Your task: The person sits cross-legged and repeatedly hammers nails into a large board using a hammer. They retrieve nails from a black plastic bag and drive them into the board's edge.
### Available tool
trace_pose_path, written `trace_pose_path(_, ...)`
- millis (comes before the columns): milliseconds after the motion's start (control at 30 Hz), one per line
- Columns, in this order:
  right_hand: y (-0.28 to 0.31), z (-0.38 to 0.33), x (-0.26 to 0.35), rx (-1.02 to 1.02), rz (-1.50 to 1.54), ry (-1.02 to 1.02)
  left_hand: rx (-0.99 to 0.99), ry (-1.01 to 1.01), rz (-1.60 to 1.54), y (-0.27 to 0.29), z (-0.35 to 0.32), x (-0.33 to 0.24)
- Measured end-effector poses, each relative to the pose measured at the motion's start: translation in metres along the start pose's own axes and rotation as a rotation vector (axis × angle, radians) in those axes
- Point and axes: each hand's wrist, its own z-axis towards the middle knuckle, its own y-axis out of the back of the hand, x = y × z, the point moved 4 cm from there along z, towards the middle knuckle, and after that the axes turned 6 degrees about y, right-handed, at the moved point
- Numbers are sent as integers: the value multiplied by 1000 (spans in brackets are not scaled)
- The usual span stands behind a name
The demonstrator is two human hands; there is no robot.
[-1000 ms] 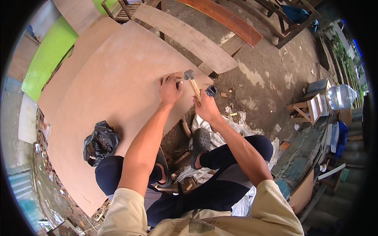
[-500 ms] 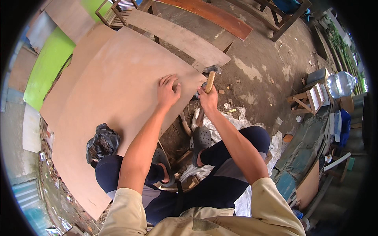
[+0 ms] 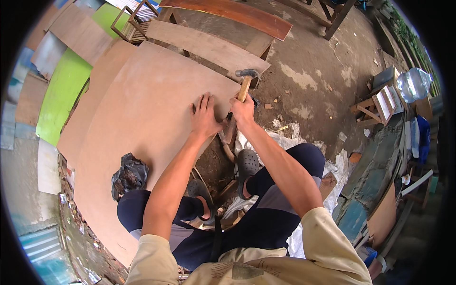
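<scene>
A large tan plywood sheet [image 3: 142,99] spreads in front of me and to my left. My left hand [image 3: 205,116] lies on it near its right edge, fingers spread flat and the thumb reaching toward that edge. My right hand [image 3: 243,110] is wrapped round the wooden handle of a claw hammer [image 3: 245,88], just off the sheet's far right corner. The hammer's metal head points away from me, over the end of a narrow board. A crumpled black plastic bag [image 3: 129,175] sits on the sheet beside my left knee.
Beyond the sheet lie a long narrow board [image 3: 204,42] and a reddish-brown plank [image 3: 232,16]. White sacking [image 3: 270,135] and wood scraps surround my feet. To the right stand a small wooden stool [image 3: 377,107] and a large clear water bottle [image 3: 414,85]. Green panels [image 3: 64,95] lean at left.
My right hand has shifted left with the hammer, whose head now shows more clearly. The left hand has flattened and spread on the plywood. The whole view has shifted slightly.
</scene>
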Motion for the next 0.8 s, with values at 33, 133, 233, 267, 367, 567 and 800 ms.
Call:
trace_pose_path(33, 0, -1, 1, 7, -5, 16, -4, 0, -3, -1, 0, 0)
trace_pose_path(133, 0, 0, 0, 25, -24, 33, -22, 22, -17, -3, -3, 0)
trace_pose_path(233, 10, 3, -5, 13, -144, -27, -18, 8, 30, -1, -7, -5)
trace_pose_path(267, 14, 4, -5, -2, -220, -33, 16, 19, 76, 1, -10, -8)
trace_pose_path(367, 21, 10, -16, 33, -216, -80, 97, 56, 175, 5, -11, -21)
trace_pose_path(567, 20, 8, -8, 177, 133, -181, 141, 76, 160, 2, -5, -18)
trace_pose_path(800, 7, -19, -23, 324, 514, -430, 114, 64, 91, -2, -9, -9)
